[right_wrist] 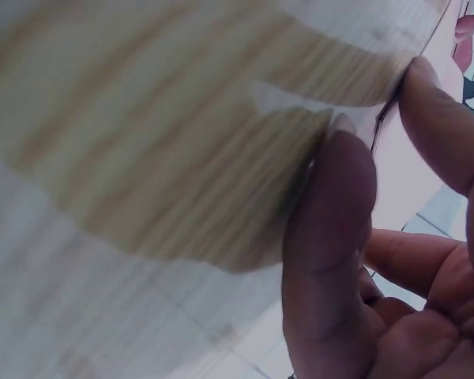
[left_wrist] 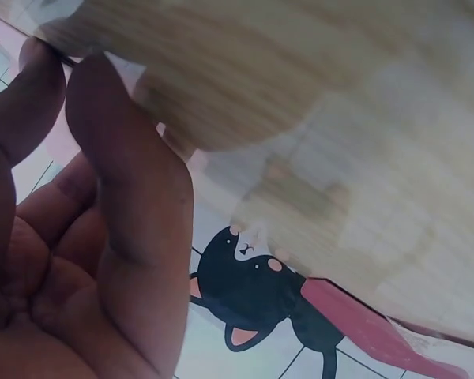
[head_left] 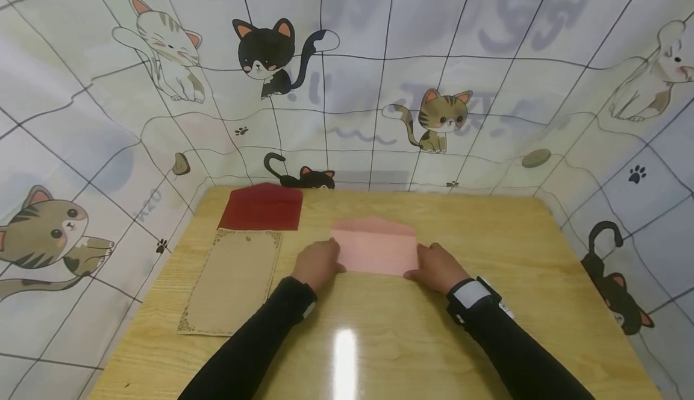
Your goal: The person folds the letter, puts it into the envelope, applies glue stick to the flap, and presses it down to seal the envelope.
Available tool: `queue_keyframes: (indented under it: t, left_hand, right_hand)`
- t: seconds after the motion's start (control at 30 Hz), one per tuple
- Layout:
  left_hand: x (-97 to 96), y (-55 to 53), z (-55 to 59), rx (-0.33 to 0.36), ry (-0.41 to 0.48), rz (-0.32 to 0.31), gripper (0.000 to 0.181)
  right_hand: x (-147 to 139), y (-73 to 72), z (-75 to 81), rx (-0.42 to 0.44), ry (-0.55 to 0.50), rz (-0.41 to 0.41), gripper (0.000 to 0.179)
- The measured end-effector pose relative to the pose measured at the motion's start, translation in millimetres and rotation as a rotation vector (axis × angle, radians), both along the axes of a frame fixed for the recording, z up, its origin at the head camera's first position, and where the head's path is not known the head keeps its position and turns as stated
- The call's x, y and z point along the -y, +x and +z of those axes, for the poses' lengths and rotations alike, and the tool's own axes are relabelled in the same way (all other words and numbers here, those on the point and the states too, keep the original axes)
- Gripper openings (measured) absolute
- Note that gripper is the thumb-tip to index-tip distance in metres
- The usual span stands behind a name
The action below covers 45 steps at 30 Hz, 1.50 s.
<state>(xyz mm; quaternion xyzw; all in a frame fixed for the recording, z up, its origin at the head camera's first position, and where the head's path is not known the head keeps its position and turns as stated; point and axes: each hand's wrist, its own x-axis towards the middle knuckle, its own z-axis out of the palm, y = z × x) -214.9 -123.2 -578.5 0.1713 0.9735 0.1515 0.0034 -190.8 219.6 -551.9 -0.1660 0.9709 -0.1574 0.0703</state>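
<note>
A pink envelope [head_left: 374, 252] with its pointed flap raised at the far side lies on the wooden table, in the middle of the head view. At its left end my left hand [head_left: 318, 264] holds the edge, thumb near the front corner. My right hand [head_left: 435, 266] grips the opposite end in the same way, thumb at the near right corner. Close up, the left wrist view shows the left hand [left_wrist: 134, 205] with bent thumb and finger at the paper's edge. In the right wrist view, fingertips of the right hand [right_wrist: 332, 229] meet the pink edge.
To the left, a dark red envelope [head_left: 262, 210] with its flap open lies near the back edge. Just in front of it is a tan sheet of letter paper [head_left: 233, 282] with an ornate border. Cat-print cloth [head_left: 358, 87] surrounds the table [head_left: 379, 340] at the back and sides.
</note>
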Motion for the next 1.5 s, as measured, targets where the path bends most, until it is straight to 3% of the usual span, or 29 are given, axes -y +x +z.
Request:
queue_keyframes:
  t: [0.07, 0.13, 0.3, 0.37, 0.5, 0.6, 0.67, 0.87, 1.0, 1.1, 1.2, 1.33, 1.37, 1.43, 1.5]
  left_hand:
    - [-0.8, -0.8, 3.3, -0.009, 0.009, 0.003, 0.044]
    - [-1.4, -0.3, 8.7, -0.009, 0.017, 0.008, 0.047]
    - [-1.4, 3.3, 25.4, -0.004, 0.025, 0.037, 0.053]
    - [-2.1, 6.2, 35.7, 0.004, 0.027, 0.045, 0.052]
    - [-1.0, 6.5, 40.6, -0.011, 0.010, 0.043, 0.048]
    - [2.9, 1.6, 29.4, -0.029, 0.010, 0.054, 0.046]
    - [4.1, 0.6, 27.9, -0.017, 0.031, 0.059, 0.044]
    - [4.8, -4.6, 9.6, -0.019, 0.036, 0.038, 0.043]
    - [5.1, -0.6, 5.8, 0.030, 0.037, 0.047, 0.040]
    - [6.2, 3.3, 6.9, 0.053, 0.086, 0.061, 0.038]
    - [2.7, 18.0, 29.7, 0.059, 0.111, 0.078, 0.036]
    - [-8.0, 45.4, 64.5, -0.006, 0.047, 0.132, 0.038]
    - [-11.5, 50.0, 68.9, -0.011, 0.053, 0.140, 0.041]
    - [-19.1, 60.4, 78.7, -0.013, 0.105, 0.116, 0.050]
    - [-28.2, 69.8, 91.7, 0.059, 0.245, 0.047, 0.056]
  right_hand:
    - [-10.9, -1.1, -2.3, -0.003, 0.006, -0.004, 0.070]
    - [-18.3, 4.2, 12.8, 0.035, -0.012, -0.026, 0.063]
    - [-40.9, 42.7, 79.5, 0.101, -0.038, -0.220, 0.067]
    - [-59.6, 59.6, 91.2, 0.089, 0.006, -0.285, 0.073]
    - [-94.1, 85.9, 90.9, 0.132, 0.074, -0.315, 0.073]
    - [-106.6, 96.1, 81.9, 0.164, 0.078, -0.305, 0.070]
    - [-109.6, 99.6, 77.5, 0.156, 0.065, -0.304, 0.062]
    - [-108.0, 103.5, 72.1, 0.143, 0.047, -0.337, 0.039]
    - [-100.0, 105.8, 69.2, 0.147, 0.033, -0.352, 0.035]
    - [-88.3, 104.3, 69.2, 0.122, -0.036, -0.353, 0.037]
    - [-71.0, 100.3, 71.3, 0.086, -0.145, -0.335, 0.040]
    - [-36.3, 96.7, 75.3, 0.057, -0.285, -0.329, 0.043]
    - [-26.2, 96.0, 76.3, 0.050, -0.314, -0.334, 0.042]
    - [-6.0, 95.4, 78.8, 0.043, -0.385, -0.334, 0.040]
    - [12.6, 93.9, 80.9, 0.035, -0.458, -0.327, 0.038]
